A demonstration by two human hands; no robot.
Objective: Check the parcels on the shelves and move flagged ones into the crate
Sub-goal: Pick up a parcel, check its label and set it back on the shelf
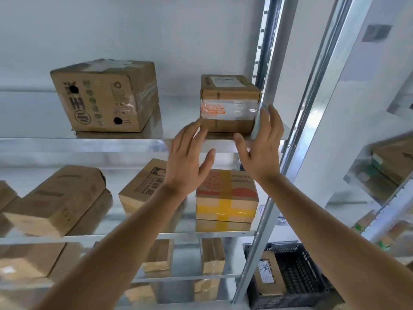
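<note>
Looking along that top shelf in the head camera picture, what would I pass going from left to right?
Large printed cardboard box → bare stretch of metal shelf → left hand → small taped parcel → right hand → perforated metal upright.

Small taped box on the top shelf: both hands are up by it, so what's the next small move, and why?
Probably close both hands onto the sides of the small taped box. The left hand and right hand flank it with fingers straight, neither gripping. Once held, it can be drawn off the top shelf to check its label.
</note>
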